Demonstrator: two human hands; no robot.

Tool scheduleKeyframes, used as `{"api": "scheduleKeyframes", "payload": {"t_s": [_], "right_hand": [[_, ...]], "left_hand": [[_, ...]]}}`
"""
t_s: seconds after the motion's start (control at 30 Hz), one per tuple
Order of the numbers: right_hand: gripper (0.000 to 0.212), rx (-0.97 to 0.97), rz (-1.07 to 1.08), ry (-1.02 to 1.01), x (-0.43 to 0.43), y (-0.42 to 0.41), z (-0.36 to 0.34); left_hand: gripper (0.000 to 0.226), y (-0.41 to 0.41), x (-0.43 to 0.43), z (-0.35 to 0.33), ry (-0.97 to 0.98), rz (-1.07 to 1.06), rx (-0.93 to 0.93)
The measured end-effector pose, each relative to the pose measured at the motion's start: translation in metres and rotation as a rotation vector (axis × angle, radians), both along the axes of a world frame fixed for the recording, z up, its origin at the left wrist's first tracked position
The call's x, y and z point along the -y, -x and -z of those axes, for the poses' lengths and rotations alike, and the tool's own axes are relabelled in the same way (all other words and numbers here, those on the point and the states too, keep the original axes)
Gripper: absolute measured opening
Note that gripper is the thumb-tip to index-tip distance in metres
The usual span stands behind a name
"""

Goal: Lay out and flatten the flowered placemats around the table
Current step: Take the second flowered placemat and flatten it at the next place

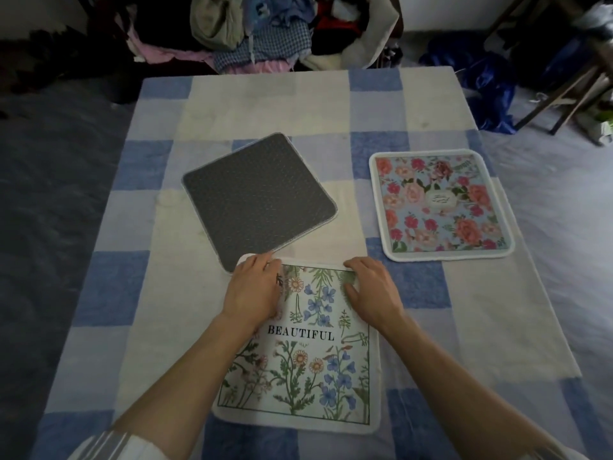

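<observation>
Your left grip (255,287) and right grip (371,290) each curl over a far corner of the near BEAUTIFUL placemat (298,370) on the table (431,327). It looks soft and light; hold the corners and smooth outward.

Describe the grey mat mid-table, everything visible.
The dark grey square mat has rounded corners, a dotted, rubbery-looking surface and pale stitched edging, apparently its backing side up. It lies flat, turned diamond-wise on the blue-and-white checked tablecloth. Its near corner meets the white flowered placemat by the left hand; overlap unclear.
</observation>
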State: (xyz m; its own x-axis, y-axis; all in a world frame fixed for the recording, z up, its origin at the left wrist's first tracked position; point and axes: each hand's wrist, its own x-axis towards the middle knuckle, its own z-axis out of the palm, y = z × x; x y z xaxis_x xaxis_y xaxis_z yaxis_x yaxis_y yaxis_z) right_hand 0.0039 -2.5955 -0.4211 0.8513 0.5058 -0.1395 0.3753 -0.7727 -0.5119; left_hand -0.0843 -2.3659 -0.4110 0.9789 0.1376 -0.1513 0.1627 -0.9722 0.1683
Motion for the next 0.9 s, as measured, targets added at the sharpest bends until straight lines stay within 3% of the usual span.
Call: {"api": "scheduleKeyframes", "payload": {"t_s": [0.27,0.53,0.9], "right_hand": [[0.035,0.035,0.012,-0.045,0.009,0.017,0.0],[0.036,0.104,0.026,-0.11,0.026,0.041,-0.01],[0.03,0.097,0.132,-0.051,0.038,0.16,-0.014]], "left_hand": [[0.052,0.03,0.005,-0.001,0.016,-0.03,-0.008],[0.045,0.058,0.015,-0.017,0.028,-0.034,0.023],[0.045,0.145,0.001,-0.009,0.06,0.071,0.009]]}}
